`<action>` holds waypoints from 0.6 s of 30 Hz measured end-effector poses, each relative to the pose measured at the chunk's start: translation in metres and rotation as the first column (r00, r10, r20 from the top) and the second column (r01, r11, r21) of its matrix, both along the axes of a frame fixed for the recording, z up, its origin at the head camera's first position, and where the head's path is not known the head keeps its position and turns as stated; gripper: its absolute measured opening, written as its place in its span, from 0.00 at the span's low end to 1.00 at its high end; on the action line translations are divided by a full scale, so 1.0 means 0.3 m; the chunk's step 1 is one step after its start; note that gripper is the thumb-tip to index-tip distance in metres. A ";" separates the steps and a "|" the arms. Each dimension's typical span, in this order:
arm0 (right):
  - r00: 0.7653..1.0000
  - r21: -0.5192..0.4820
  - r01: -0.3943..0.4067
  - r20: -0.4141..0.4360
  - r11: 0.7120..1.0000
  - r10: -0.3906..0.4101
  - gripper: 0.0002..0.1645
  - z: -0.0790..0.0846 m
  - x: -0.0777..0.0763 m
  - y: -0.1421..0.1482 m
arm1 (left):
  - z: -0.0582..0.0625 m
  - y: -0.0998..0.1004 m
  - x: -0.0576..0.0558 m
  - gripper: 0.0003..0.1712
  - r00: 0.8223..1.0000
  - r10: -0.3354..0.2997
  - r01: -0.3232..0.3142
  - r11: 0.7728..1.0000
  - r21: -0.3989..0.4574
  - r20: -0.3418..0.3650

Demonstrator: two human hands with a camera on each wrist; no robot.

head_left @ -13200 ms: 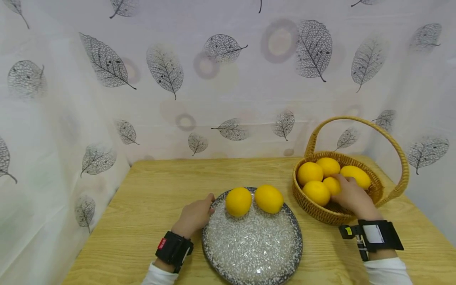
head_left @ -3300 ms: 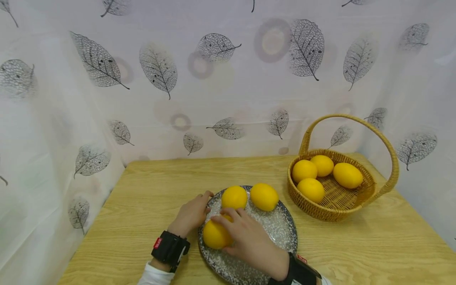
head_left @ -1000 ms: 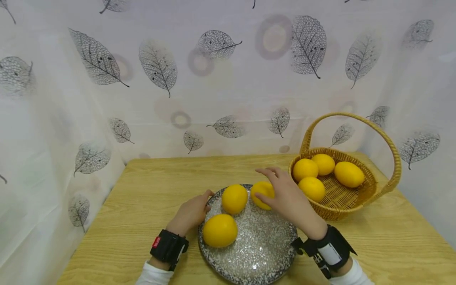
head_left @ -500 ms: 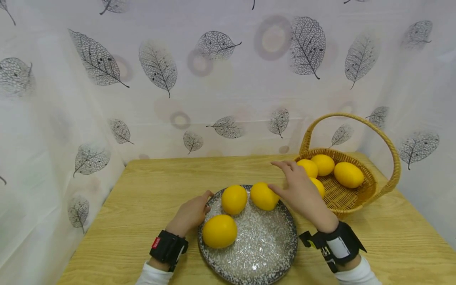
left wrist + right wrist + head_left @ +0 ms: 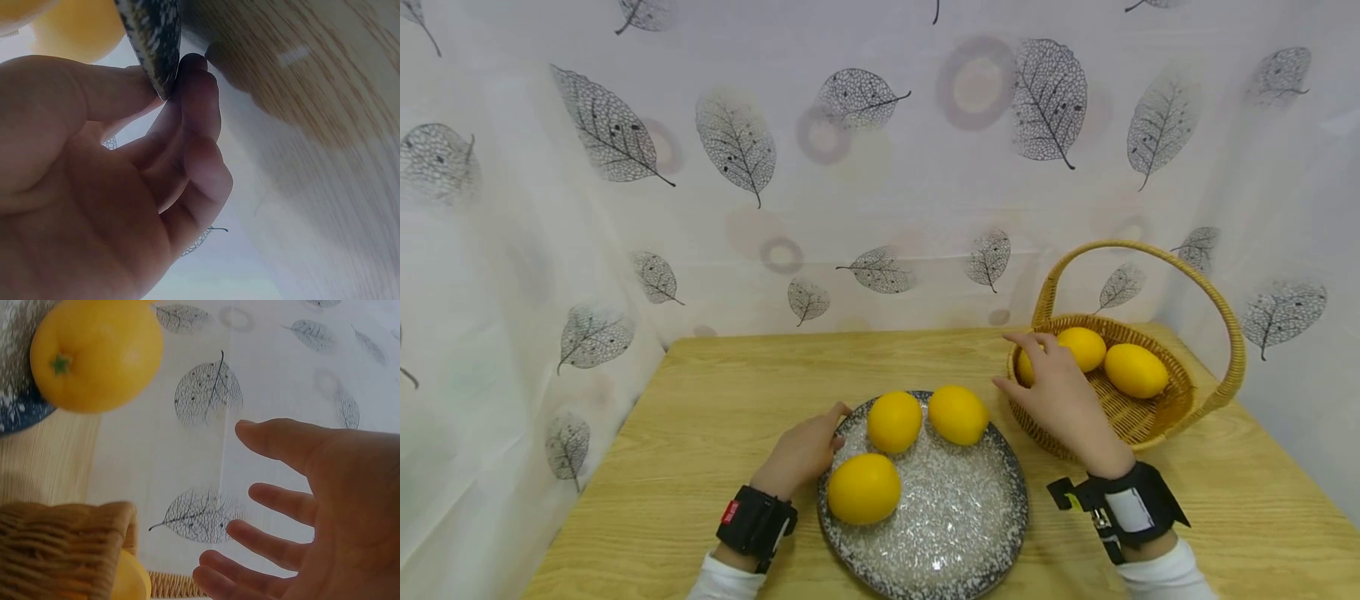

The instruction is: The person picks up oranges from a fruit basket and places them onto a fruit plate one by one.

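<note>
My left hand [image 5: 801,454] pinches the left rim of a round speckled grey plate [image 5: 955,517]; in the left wrist view, the thumb lies above the plate's edge [image 5: 153,44] and fingers curl beneath it. On the plate are three yellow oranges: one at front left [image 5: 863,489], one at the back [image 5: 894,422] and one at back right [image 5: 958,415]. In the right wrist view an orange [image 5: 94,356] shows a green star-shaped stem end. With fingers spread and nothing held, my right hand [image 5: 1060,392] is over the left side of a wicker basket [image 5: 1176,425], hiding part of its contents.
Inside the basket, oranges [image 5: 1137,371] show at the back and right. The tall arched handle [image 5: 1228,333] rises above it. Both stand on a wooden table [image 5: 737,375], with a leaf-patterned curtain [image 5: 880,192] behind and at the sides.
Earlier my right hand reached among the basket's oranges, then set one at the plate's front left and let go. Since then it has moved right to the basket. My left hand stays on the rim.
</note>
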State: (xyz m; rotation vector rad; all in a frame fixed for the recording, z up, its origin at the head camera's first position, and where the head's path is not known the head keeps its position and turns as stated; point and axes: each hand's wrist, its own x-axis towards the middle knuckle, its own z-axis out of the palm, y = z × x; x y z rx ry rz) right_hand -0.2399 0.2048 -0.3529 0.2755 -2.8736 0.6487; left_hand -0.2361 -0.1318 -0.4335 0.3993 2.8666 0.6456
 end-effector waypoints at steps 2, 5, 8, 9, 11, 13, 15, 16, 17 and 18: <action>1.000 -0.005 0.012 0.007 1.000 -0.012 0.39 0.001 -0.004 0.017 | 0.000 0.000 0.000 0.23 1.000 0.004 -0.004 1.000 -0.003 0.001; 0.999 -0.014 0.026 0.026 1.000 -0.025 0.39 0.002 -0.009 0.039 | -0.001 0.001 -0.002 0.23 1.000 0.011 -0.011 1.000 -0.010 0.000; 0.999 -0.015 0.035 0.031 0.999 -0.034 0.39 0.001 -0.013 0.056 | -0.003 0.001 -0.003 0.23 1.000 0.014 -0.014 1.000 -0.013 0.002; 0.999 -0.013 0.039 0.029 0.999 -0.039 0.39 0.000 -0.013 0.061 | -0.004 0.001 -0.003 0.23 1.000 0.016 -0.016 1.000 -0.011 0.005; 0.999 -0.003 0.047 0.024 0.999 -0.046 0.40 -0.002 -0.014 0.071 | -0.004 0.002 -0.003 0.23 1.000 0.015 -0.015 1.000 -0.010 0.009; 0.998 0.008 0.054 0.023 0.998 -0.055 0.40 -0.007 -0.017 0.081 | -0.004 0.003 -0.002 0.23 1.000 0.015 -0.015 1.000 -0.007 0.014; 0.998 0.019 0.059 0.028 0.998 -0.060 0.40 -0.012 -0.021 0.090 | -0.002 0.004 -0.002 0.23 1.000 0.016 -0.015 1.000 -0.008 0.014; 0.998 0.023 0.060 0.031 0.998 -0.060 0.40 -0.014 -0.023 0.095 | -0.002 0.004 -0.001 0.23 1.000 0.015 -0.015 1.000 -0.009 0.012; 0.997 0.024 0.061 0.035 0.998 -0.061 0.40 -0.017 -0.026 0.099 | -0.001 0.005 -0.001 0.23 1.000 0.015 -0.015 1.000 -0.010 0.010; 0.997 0.023 0.061 0.038 0.998 -0.062 0.41 -0.019 -0.028 0.104 | 0.000 0.005 0.000 0.23 1.000 0.015 -0.015 1.000 -0.011 0.008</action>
